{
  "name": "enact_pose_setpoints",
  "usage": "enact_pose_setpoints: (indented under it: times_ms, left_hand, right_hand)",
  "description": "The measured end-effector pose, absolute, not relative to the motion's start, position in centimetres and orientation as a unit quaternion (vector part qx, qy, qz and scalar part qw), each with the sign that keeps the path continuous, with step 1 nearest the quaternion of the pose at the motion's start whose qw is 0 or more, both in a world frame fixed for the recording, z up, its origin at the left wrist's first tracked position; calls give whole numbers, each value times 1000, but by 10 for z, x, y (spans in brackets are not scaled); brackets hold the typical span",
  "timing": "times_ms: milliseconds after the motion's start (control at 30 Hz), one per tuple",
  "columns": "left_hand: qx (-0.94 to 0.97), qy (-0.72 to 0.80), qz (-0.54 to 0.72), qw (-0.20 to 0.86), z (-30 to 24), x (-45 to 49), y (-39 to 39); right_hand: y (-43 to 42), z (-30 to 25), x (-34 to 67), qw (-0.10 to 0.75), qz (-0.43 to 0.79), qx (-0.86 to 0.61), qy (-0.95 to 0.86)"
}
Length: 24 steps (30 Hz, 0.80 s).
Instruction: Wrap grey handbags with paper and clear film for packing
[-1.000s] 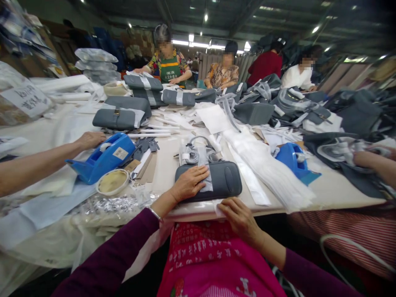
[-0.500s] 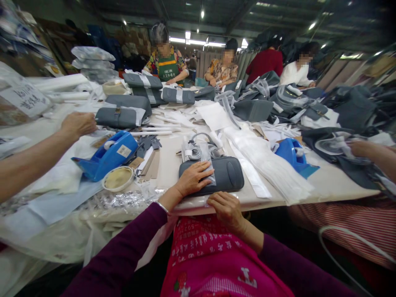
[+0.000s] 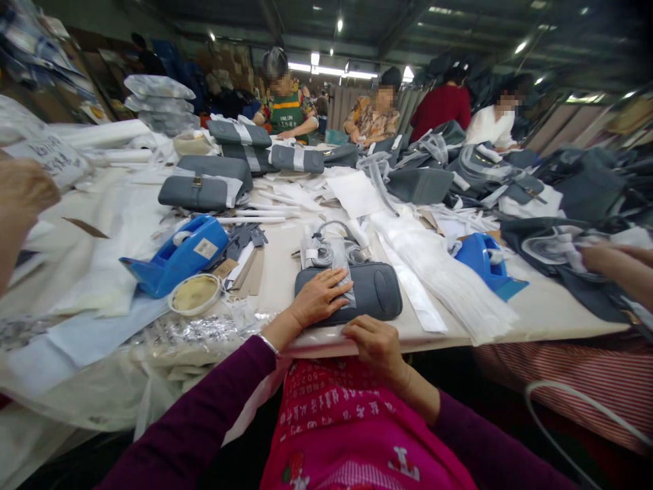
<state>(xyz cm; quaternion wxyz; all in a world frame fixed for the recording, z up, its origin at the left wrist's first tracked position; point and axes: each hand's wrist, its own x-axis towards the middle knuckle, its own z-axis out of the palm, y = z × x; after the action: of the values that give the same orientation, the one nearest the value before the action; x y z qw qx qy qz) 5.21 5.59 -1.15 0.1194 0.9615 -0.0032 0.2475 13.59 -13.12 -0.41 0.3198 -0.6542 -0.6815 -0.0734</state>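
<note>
In front of me a dark grey handbag (image 3: 376, 289) lies at the table's near edge. A translucent wrapping strip (image 3: 341, 253) runs across its middle. Behind it are the bag's bundled straps (image 3: 322, 253), partly covered in white wrap. My left hand (image 3: 322, 297) rests flat on the bag and strip, fingers stretched out. Just below the bag's front edge, my right hand (image 3: 376, 346) has its fingers curled together; whatever they may pinch is hidden.
Blue tape dispensers (image 3: 186, 252) (image 3: 482, 258) stand on both sides. A round tub (image 3: 194, 294) sits at left, white wrapping sheets (image 3: 439, 265) at right. More grey bags (image 3: 194, 192) lie behind. Co-workers' hands reach in: one at left (image 3: 25, 187), another at right (image 3: 602, 257).
The co-worker's hand at left has moved away from the grey bag there, toward the left edge. My hands and the bag stay almost the same, with a slight shift of the view.
</note>
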Motion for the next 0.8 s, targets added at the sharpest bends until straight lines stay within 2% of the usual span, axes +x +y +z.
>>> enact_pose_setpoints:
  times_ms: [233, 400, 633, 800]
  left_hand:
    - [959, -14, 240, 149, -15, 33, 45]
    - [954, -35, 239, 179, -20, 18, 39]
    - [940, -31, 262, 217, -20, 12, 35]
    - [943, -9, 232, 239, -14, 12, 33]
  right_hand:
    - [-81, 10, 168, 368, -58, -683, -628]
    - [-74, 5, 175, 344, -27, -707, -618]
    - [-68, 7, 178, 285, -45, -741, -607]
    - [-63, 6, 179, 283, -42, -754, -592]
